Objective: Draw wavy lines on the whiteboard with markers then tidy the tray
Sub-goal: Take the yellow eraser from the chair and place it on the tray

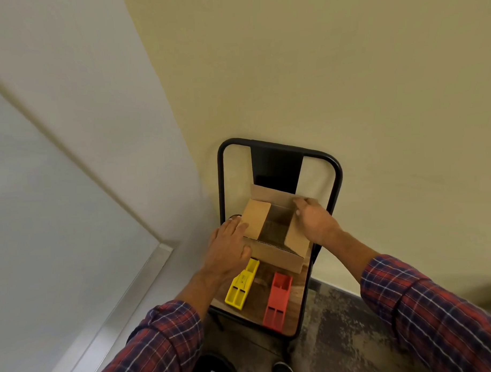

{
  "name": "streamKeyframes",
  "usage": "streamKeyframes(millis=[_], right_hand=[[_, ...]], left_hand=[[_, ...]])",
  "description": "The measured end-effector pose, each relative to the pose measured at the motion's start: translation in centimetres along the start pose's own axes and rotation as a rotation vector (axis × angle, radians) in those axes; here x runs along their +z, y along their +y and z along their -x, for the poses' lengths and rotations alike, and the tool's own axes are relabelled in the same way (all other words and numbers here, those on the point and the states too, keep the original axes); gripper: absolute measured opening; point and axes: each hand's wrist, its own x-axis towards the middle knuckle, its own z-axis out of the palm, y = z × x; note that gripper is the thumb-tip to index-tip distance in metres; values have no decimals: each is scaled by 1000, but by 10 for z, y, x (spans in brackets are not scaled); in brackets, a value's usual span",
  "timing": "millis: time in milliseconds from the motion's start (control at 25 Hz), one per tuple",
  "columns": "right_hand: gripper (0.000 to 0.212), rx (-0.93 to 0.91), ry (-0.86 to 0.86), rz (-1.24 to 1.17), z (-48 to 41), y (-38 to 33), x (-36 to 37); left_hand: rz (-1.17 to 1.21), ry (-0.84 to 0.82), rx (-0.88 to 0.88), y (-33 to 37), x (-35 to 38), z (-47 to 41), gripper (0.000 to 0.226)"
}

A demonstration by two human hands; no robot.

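An open cardboard box (277,255) stands on the wooden seat of a black-framed chair (295,317). My left hand (229,247) lies flat with straight fingers against the box's left flap and side. My right hand (313,219) reaches over the right flap, its fingers curled on the flap's far edge. In front of the box lie a yellow plastic tray (238,291) and a red plastic tray (279,300), both long and slotted. The whiteboard (57,164) fills the left, its metal ledge (125,295) running along the bottom edge. No markers are visible.
The chair stands against a cream wall (346,85), in the corner beside the whiteboard. A mottled grey floor (341,335) lies below. A dark round object (214,367) and a shoe (282,369) show at the bottom edge.
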Motion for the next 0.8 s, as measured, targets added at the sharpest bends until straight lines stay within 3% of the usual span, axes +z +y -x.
streamKeyframes(millis=[200,320,400,520,640,720,800], right_hand=[[53,7,-72,67,7,0,11],[40,14,-68,105,4,3,15],[23,27,-23,63,4,4,15],[9,48,140,-52,8,1,14],[26,-55,415,34,13,3,19],[41,-108,408,114,11,3,21],[49,-120,262,114,10,0,25]], left_hand=[[13,177,-52,8,3,3,61],[27,432,-65,11,11,11,47],[3,490,-49,12,20,14,43],[-83,461,-39,11,30,16,41],[-111,353,-25,14,34,13,60],[-124,222,-21,16,36,10,73],[-167,69,-18,16,40,7,78]])
